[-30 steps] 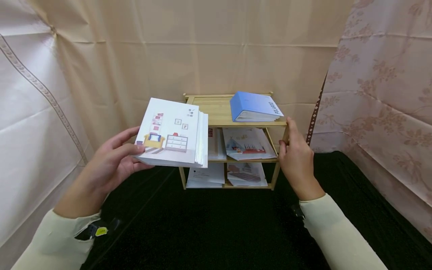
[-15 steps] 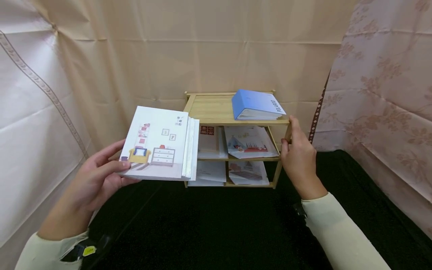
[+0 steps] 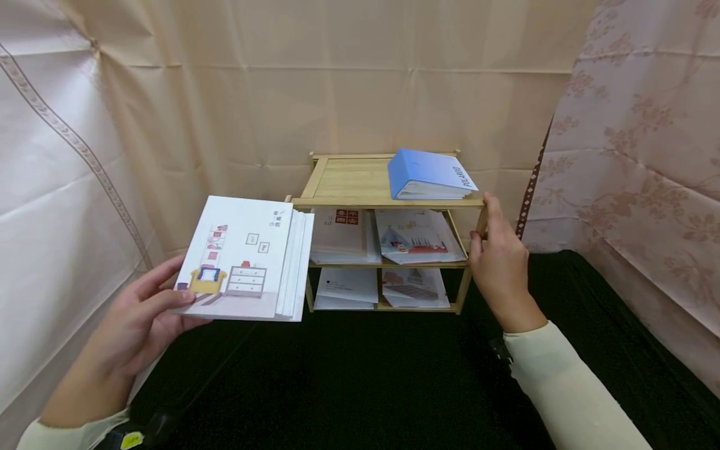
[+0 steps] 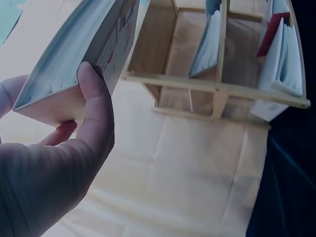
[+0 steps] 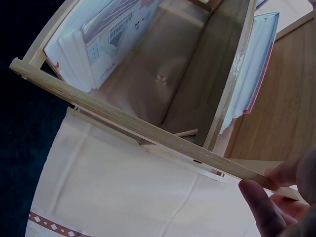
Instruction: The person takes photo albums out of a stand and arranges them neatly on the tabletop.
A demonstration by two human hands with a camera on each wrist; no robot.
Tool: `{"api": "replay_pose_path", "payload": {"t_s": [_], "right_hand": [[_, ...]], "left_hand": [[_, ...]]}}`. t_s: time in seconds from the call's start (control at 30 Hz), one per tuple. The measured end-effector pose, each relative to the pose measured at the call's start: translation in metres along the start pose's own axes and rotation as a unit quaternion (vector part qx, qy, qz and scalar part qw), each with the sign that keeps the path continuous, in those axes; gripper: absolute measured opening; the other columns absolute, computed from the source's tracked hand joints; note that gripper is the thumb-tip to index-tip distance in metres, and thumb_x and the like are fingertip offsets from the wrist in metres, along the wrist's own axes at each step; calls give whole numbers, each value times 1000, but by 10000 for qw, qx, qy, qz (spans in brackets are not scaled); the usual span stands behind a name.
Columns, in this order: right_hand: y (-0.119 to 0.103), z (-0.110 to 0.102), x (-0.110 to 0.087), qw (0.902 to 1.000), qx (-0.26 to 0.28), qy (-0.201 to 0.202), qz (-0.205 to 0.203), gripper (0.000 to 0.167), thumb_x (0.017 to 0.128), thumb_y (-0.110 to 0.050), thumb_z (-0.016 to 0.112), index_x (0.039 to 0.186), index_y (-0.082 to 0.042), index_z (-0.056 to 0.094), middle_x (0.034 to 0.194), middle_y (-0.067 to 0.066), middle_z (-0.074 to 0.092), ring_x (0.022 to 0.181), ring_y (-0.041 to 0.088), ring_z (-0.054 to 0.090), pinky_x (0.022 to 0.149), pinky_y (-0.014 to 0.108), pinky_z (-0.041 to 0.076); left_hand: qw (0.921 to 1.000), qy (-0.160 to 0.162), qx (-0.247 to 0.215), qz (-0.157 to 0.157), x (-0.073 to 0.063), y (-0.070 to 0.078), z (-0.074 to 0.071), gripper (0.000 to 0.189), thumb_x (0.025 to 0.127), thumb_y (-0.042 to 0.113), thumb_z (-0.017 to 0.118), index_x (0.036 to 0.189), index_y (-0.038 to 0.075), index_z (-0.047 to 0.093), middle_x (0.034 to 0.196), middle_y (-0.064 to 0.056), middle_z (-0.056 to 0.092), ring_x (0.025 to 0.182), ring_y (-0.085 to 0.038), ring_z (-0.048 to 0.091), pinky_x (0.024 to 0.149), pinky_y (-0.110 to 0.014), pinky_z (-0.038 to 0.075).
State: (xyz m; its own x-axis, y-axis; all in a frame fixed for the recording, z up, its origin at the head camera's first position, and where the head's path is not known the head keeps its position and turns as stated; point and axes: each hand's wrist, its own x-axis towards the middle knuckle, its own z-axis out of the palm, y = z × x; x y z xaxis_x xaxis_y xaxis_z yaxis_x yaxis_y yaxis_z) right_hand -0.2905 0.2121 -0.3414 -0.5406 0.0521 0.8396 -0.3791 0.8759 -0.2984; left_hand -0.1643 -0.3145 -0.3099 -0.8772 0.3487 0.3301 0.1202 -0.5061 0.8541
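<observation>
My left hand holds a thick white photo album by its lower left side, thumb on the cover. Its cover shows a yellow armchair and a chest of drawers, and its white page edges face right. In the left wrist view, the fingers curl round the spine end of the album. My right hand grips the right front upright of a small wooden shelf. The right wrist view shows thumb and fingers pinching the shelf's wooden bar. A blue album lies on the shelf top.
Several more albums lie in the shelf's lower compartments, among them one with red squares and one with a tent picture. Dark green cloth covers the surface in front. Beige curtain hangs behind, with patterned cloth at the right.
My left hand has drawn the white album left, down and away from the shelf, uncovering more of its top and left compartments. The right hand keeps its grip on the upright.
</observation>
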Motion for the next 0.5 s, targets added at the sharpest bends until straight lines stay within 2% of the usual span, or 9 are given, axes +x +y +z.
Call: {"api": "replay_pose_path", "payload": {"t_s": [0.2, 0.3, 0.4, 0.5], "right_hand": [[0, 0, 0, 10000, -30, 5, -4, 77, 91, 3, 72, 159, -14, 38, 129, 29, 66, 107, 48, 68, 78, 66, 57], [0, 0, 0, 10000, -35, -7, 7, 78, 91, 3, 71, 159, -15, 38, 129, 29, 66, 107, 48, 68, 78, 66, 57], [-1, 0, 0, 10000, -42, -30, 24, 78, 91, 3, 72, 159, -15, 37, 128, 29, 66, 107, 48, 68, 78, 65, 57], [-1, -1, 0, 10000, -51, -52, 34, 79, 91, 4, 72, 159, -15, 37, 128, 29, 66, 107, 48, 68, 78, 65, 57]], "left_hand": [[9999, 41, 66, -92, -16, -6, -17, 66, 100, -21, 25, 154, 9, 48, 140, -17, 62, 117, -34, 69, 89, -50, 62], [9988, 264, 355, -232, -26, -11, -25, 66, 101, -20, 28, 153, 14, 51, 140, -13, 63, 116, -32, 70, 88, -49, 63], [9945, 545, 739, -504, -37, -16, -33, 66, 102, -17, 33, 150, 22, 54, 140, -7, 63, 116, -30, 70, 89, -48, 62], [9911, 702, 862, -738, -46, -21, -41, 64, 103, -14, 35, 148, 27, 56, 138, -5, 65, 115, -30, 71, 90, -47, 62]]}}
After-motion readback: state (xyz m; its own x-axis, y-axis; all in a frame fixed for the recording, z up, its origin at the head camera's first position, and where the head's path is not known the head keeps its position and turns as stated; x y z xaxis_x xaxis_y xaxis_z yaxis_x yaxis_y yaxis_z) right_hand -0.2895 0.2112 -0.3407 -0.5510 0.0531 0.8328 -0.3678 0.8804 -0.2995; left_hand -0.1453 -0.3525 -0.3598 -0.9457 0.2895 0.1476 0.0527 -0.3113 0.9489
